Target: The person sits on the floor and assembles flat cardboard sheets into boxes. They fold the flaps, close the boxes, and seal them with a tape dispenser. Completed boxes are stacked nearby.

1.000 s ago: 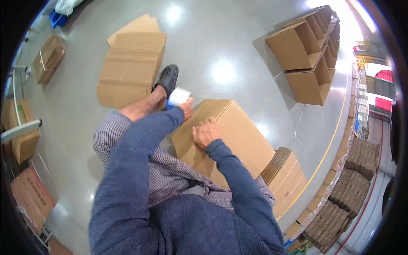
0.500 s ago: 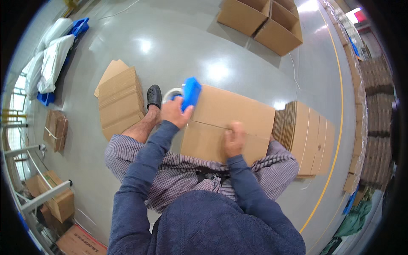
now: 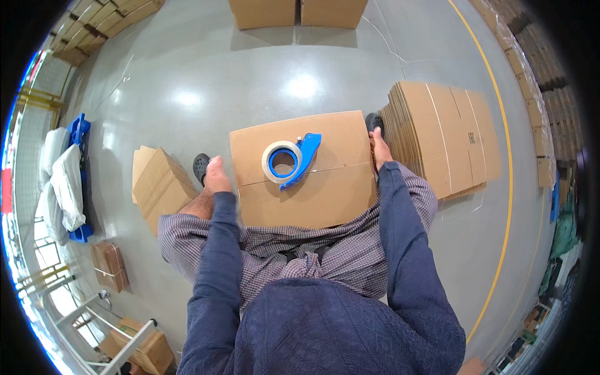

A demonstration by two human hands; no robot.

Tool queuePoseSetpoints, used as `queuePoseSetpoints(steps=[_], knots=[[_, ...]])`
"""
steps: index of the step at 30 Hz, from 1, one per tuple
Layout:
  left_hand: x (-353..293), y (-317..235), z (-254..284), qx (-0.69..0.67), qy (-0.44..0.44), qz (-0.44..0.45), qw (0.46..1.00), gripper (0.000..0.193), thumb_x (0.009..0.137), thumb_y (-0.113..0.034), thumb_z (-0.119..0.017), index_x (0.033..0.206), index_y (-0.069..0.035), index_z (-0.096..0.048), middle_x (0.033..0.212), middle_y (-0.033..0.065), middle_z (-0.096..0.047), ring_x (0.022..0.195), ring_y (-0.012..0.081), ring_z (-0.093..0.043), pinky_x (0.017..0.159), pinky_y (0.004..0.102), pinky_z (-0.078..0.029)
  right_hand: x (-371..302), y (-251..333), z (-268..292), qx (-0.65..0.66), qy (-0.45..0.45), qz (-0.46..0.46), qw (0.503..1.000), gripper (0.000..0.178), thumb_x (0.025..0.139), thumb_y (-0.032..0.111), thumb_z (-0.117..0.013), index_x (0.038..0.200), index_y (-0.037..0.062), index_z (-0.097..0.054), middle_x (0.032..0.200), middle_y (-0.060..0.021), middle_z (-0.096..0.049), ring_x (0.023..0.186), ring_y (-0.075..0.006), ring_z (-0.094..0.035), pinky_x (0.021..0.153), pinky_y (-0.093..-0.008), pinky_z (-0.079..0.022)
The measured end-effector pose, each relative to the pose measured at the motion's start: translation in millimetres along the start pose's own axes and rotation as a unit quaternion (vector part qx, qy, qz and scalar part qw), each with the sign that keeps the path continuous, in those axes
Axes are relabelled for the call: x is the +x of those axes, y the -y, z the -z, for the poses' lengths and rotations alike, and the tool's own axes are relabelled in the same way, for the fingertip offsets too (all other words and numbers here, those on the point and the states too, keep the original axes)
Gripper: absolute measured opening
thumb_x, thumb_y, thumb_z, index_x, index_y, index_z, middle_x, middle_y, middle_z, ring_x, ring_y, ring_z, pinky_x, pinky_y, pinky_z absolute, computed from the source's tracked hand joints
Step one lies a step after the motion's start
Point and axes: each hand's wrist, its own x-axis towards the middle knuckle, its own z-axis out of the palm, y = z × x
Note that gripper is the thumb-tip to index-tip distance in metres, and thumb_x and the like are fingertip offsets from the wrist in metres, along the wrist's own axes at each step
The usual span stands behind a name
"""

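Note:
A closed brown cardboard box (image 3: 337, 200) lies between my legs, its top seam running across from left to right. On top of it rests a blue tape dispenser (image 3: 307, 161) with a roll of clear tape (image 3: 269, 164), free of both hands. My left hand (image 3: 217, 176) is just off the box's left edge with its fingers loosely stretched and nothing visible in it; some fingers are hidden. At the far right edge my right hand (image 3: 380, 150) has its fingers extended along the box's side. Whether they press on it is hard to see.
Flat cardboard stacks lie to the right (image 3: 437, 137) and left (image 3: 164, 187). Two larger boxes (image 3: 265, 15) stand ahead. White wrapped bundles (image 3: 67, 187) sit by blue plastic at the left. A metal frame (image 3: 128, 340) is at lower left; a yellow floor line (image 3: 509, 187) runs along the right.
My left hand has let go of the tape dispenser, which now lies on the box. Both hands have moved out to the box's sides. The view has turned, and the box sits straighter.

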Motion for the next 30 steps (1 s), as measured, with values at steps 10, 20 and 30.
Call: queuePoseSetpoints(steps=[10, 20, 30], knots=[[-9, 54, -4, -0.208, 0.136, 0.266, 0.931, 0.051, 0.102, -0.038, -0.028, 0.124, -0.001, -0.055, 0.113, 0.0100, -0.064, 0.097, 0.0191, -0.061, 0.087, 0.0320, -0.046, -8, 21, -31, -0.281, -0.001, 0.194, 0.940, 0.063, 0.102, 0.048, -0.029, 0.118, -0.0082, -0.054, 0.112, -0.0168, -0.063, 0.107, -0.0272, -0.056, 0.096, -0.0351, -0.039], [-21, 7, -31, 0.248, 0.076, 0.036, 0.965, 0.062, 0.099, -0.049, -0.030, 0.105, 0.002, -0.063, 0.096, 0.0244, -0.066, 0.092, 0.0392, -0.062, 0.083, 0.0442, -0.046, 6, 8, -30, -0.443, -0.109, 0.151, 0.877, 0.072, 0.094, 0.054, -0.037, 0.135, -0.0046, -0.041, 0.132, -0.0292, -0.048, 0.126, -0.0422, -0.043, 0.105, -0.0429, -0.034], [-33, -35, -40, 0.385, -0.072, -0.115, 0.913, 0.041, 0.095, -0.030, -0.048, 0.120, 0.001, -0.056, 0.112, 0.0243, -0.061, 0.104, 0.0426, -0.057, 0.088, 0.0478, -0.045, -130, -46, -29, -0.422, -0.354, 0.134, 0.824, 0.075, 0.087, 0.049, -0.058, 0.135, -0.0060, -0.038, 0.135, -0.0284, -0.044, 0.125, -0.0424, -0.040, 0.108, -0.0461, -0.029]])
